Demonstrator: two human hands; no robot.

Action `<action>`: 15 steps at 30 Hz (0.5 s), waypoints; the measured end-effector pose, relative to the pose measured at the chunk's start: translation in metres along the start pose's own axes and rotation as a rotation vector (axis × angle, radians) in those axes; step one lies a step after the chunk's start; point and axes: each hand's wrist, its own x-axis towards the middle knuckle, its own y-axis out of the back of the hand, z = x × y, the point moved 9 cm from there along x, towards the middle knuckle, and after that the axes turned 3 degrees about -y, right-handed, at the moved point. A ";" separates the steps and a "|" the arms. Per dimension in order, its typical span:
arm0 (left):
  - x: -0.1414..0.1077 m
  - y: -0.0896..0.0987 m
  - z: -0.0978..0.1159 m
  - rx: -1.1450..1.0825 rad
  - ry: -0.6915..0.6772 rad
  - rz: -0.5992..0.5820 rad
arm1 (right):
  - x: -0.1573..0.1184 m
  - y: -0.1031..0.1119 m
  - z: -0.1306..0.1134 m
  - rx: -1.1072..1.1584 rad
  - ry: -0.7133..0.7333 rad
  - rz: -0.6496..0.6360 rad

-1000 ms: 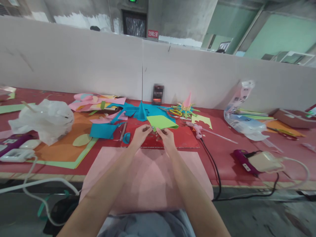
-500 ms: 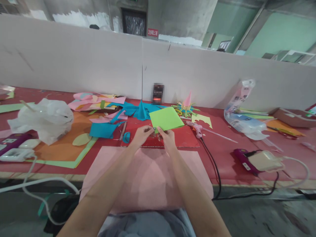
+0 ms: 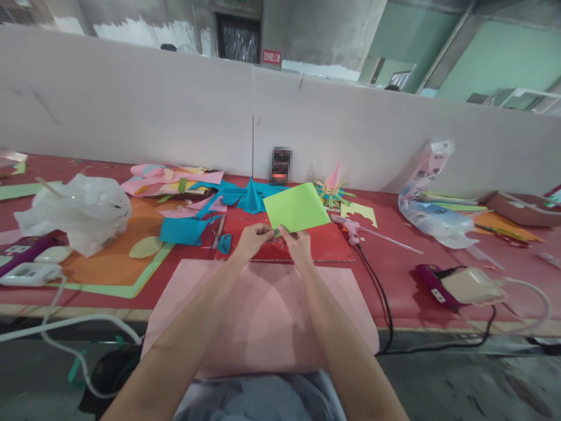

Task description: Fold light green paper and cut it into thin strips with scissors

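Observation:
A bright green sheet of paper (image 3: 298, 207) is held up by one corner in front of me. My right hand (image 3: 298, 242) pinches it at its lower left corner, with the thumb on top. My left hand (image 3: 255, 240) is closed at the same corner, its fingertips pressed together against the paper's edge. A small dark spot shows at the left fingertips, too small to name. Beneath both hands lies a red board (image 3: 326, 245). Behind the sheet are a blue paper cone (image 3: 251, 197) and a pink cone (image 3: 334, 177) on a yellow-green paper strip piece.
To the right lie a pink glue gun (image 3: 350, 227) with its cord, a purple power strip (image 3: 438, 286), scissors (image 3: 508, 235) and a plastic bag (image 3: 438, 219). At left are another plastic bag (image 3: 83, 210), orange sheets (image 3: 114, 269) and blue paper scraps (image 3: 182, 231).
The green sheet has tilted upward and its far edge sits slightly higher. Both hands stay at its lower left corner, almost unmoved.

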 end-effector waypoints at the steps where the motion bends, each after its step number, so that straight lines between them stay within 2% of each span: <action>1: 0.000 -0.001 -0.001 -0.004 0.005 -0.008 | -0.001 0.001 -0.002 -0.035 0.019 0.013; 4: 0.001 -0.002 -0.005 -0.015 0.013 -0.023 | -0.003 0.004 -0.010 -0.110 0.070 0.030; 8: 0.002 -0.003 -0.009 -0.046 0.027 -0.021 | -0.003 0.005 -0.012 -0.160 0.069 0.035; 11: 0.001 -0.006 -0.009 -0.055 0.055 -0.054 | 0.001 0.007 -0.006 -0.136 0.056 0.054; 15: -0.001 -0.006 -0.009 -0.085 0.094 -0.059 | 0.005 0.002 0.006 -0.007 -0.005 0.011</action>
